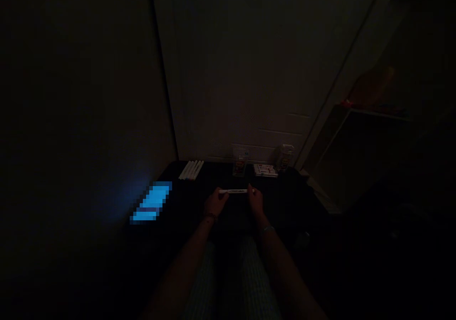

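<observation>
A white marker [237, 191] with dark print on its barrel lies level between my two hands, above the dark table. My left hand [215, 202] is closed on its left end. Around the right end my right hand [255, 200] is closed, thumb on top. Several more white markers [191, 170] lie side by side at the table's back left. Toward the back right sits a flat stack of white markers or a pack of them [265, 170]; the dim light hides which.
On the dark table [285, 206], a clear package [240, 162] and a second clear container [285, 157] stand by the back wall. A glowing blue, pixelated screen [151, 203] lies at the left edge. To the right is a shelf [377, 113].
</observation>
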The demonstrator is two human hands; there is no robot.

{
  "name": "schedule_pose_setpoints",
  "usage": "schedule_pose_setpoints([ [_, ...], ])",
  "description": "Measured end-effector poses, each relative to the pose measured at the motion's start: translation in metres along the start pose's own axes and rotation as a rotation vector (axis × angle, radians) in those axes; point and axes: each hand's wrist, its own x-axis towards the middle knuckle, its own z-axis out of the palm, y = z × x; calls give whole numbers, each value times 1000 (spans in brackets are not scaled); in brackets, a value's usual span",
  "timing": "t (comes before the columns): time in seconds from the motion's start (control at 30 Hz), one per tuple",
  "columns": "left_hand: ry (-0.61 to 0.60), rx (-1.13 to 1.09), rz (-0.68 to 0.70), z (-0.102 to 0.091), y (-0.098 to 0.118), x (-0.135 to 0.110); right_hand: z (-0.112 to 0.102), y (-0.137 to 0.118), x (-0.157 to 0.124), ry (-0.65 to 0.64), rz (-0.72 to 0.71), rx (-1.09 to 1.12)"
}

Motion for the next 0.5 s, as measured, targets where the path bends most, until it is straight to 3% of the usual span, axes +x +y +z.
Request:
schedule_pose_setpoints([
  [0.5, 26, 3, 52, 2, -1, 0, 4, 11, 4, -22, -16, 17],
])
